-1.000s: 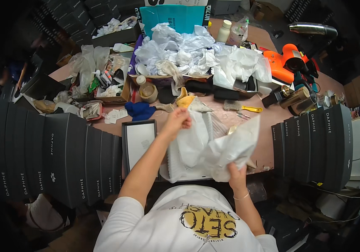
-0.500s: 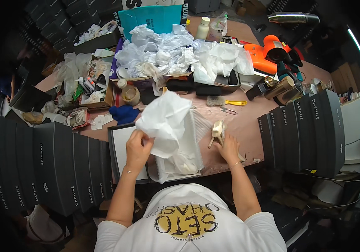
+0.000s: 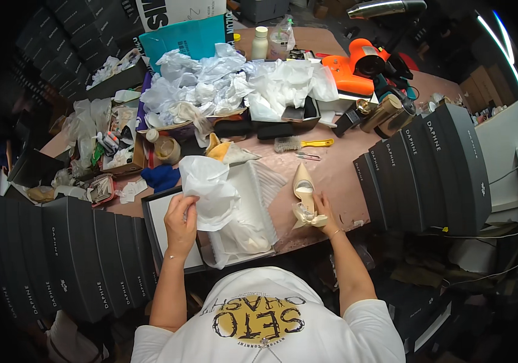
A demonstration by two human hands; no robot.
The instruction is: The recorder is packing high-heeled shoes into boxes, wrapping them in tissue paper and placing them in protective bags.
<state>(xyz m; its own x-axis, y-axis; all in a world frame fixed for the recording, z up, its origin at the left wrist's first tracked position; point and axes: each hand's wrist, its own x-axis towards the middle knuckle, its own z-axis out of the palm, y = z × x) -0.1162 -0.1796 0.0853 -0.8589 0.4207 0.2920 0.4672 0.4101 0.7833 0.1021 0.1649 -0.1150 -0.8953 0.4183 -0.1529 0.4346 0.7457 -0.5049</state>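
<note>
My left hand point(image 3: 181, 225) pinches a sheet of white tissue paper point(image 3: 209, 196), raised over the left part of an open shoe box. The box is lined with thin white wrapping point(image 3: 265, 181), and a tissue-covered bundle point(image 3: 250, 236) lies inside; its contents are mostly hidden. To the right of the box, my right hand point(image 3: 324, 216) grips a cream pointed-toe shoe point(image 3: 302, 181) with a bow at its heel end. Its toe points away from me. A dark-edged, white-inside box part point(image 3: 163, 219) lies left of the lined box, partly under my left arm.
Dark shoe boxes are stacked at left point(image 3: 83, 254) and right point(image 3: 434, 163). Behind the lined box are a yellow-handled brush point(image 3: 304, 143), tweezers point(image 3: 307, 155), a blue cloth point(image 3: 161, 177) and a heap of crumpled paper point(image 3: 198, 85). An orange tool point(image 3: 355, 71) stands farther right.
The shoe in my right hand has turned, and its full length with the toe pointing away now shows. My left hand still holds the tissue, which hangs lower. The whole view has shifted slightly.
</note>
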